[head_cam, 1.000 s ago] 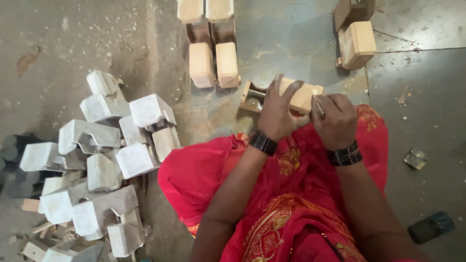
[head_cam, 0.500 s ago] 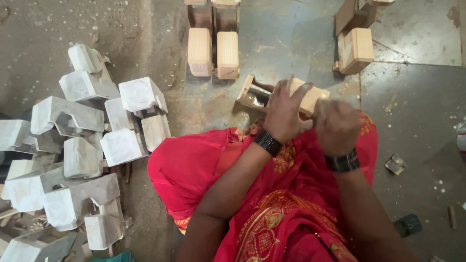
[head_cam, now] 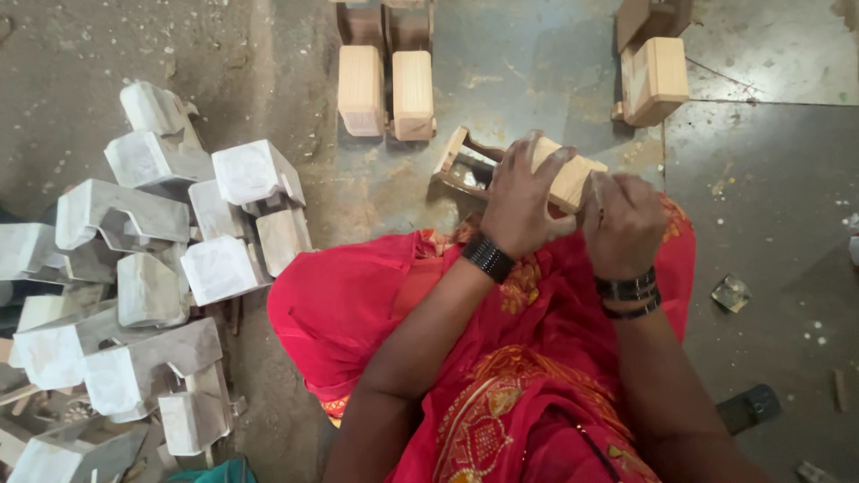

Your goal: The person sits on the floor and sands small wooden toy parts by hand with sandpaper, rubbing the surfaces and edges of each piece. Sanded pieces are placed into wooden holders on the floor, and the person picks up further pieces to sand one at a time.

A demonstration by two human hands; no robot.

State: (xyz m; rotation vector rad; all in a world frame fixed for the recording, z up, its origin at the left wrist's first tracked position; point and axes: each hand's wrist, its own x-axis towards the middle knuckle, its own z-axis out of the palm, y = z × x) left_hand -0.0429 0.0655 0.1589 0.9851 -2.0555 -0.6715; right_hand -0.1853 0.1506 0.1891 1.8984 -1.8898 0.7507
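A bare wooden piece [head_cam: 573,179], blocky with a cut-out frame end, lies tilted over my red-clad lap and the floor. My left hand [head_cam: 523,197] lies across its middle and grips it, fingers curled over the top. At the block's right end is my right hand [head_cam: 624,224], fingers closed and pressed against the wood; what they pinch is hidden. Both wrists wear dark bangles.
Several grey-white coated wooden pieces [head_cam: 152,268] are heaped on the floor at left. Two bare wooden pieces [head_cam: 386,76] stand side by side ahead, another [head_cam: 653,76] at upper right. Small scraps [head_cam: 732,293] and a dark object [head_cam: 750,407] lie at right.
The view has shifted a little, so the heap and blocks sit differently in frame. My hands stay on the wooden piece, with the right hand moving slightly at its end.
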